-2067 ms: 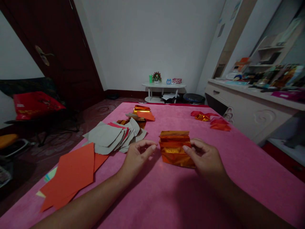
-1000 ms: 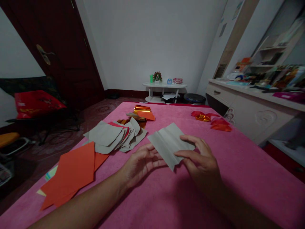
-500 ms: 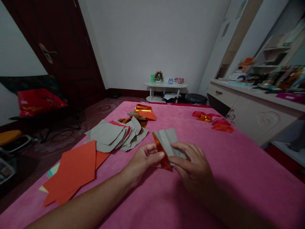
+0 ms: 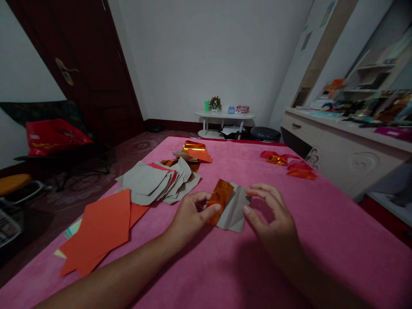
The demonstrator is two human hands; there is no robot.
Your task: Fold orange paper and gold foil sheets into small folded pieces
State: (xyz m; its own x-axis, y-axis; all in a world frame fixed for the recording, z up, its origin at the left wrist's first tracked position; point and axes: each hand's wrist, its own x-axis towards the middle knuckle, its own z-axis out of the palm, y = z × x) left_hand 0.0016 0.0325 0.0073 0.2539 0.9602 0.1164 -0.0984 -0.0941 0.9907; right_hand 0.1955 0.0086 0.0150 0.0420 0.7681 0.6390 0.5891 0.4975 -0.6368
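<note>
My left hand pinches a partly folded sheet between thumb and fingers. The sheet has a shiny orange-gold part on the left and a creased grey part on the right. At the grey part's right edge is my right hand, its thumb and fingers apart, the thumb tip touching or very near the paper. Left of my hands lies a fanned stack of grey papers with some red among them. Nearer, orange-red sheets lie on the pink cloth.
Shiny gold and orange papers lie farther back. Folded red and gold pieces are at the back right. Beyond the cloth stand a small white table, a white dresser and a chair with a red bag.
The held sheet has turned and been folded differently, showing more of its orange-gold part. My right hand's fingers have spread and moved slightly right.
</note>
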